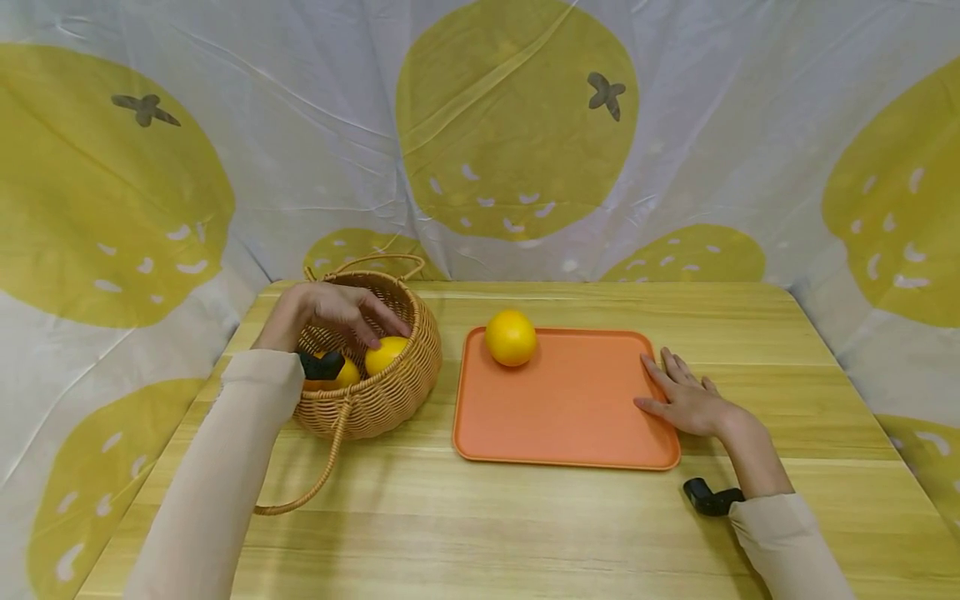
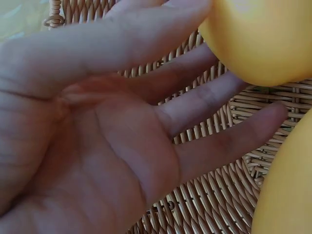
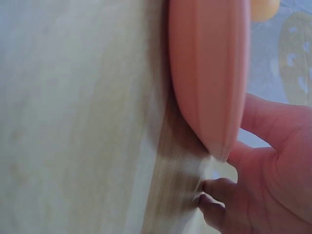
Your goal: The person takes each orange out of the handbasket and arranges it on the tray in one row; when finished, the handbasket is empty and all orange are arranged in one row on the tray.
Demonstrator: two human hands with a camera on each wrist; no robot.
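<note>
At the left, my left hand point(image 1: 341, 307) reaches over the rim into a round wicker basket point(image 1: 397, 400). Its thumb and fingertips hold a yellow-orange orange point(image 1: 386, 354) inside; in the left wrist view the thumb meets this orange point(image 2: 265, 44) and fingers pass behind it. A second orange point(image 1: 347, 373) sits nearer in the basket, partly hidden by a black wrist piece. On the right, my right hand point(image 1: 690, 404) rests on the right edge of a coral tray point(image 1: 566, 408), fingers spread, thumb over the rim. Another orange point(image 1: 512, 338) lies in the tray's far left corner.
The basket has two handles; the near handle point(image 1: 333, 458) hangs down onto the wooden table point(image 1: 480, 533). A black wrist piece point(image 1: 708, 497) juts from the right sleeve. Behind the table hangs a white cloth point(image 1: 315, 150) printed with big yellow fruit.
</note>
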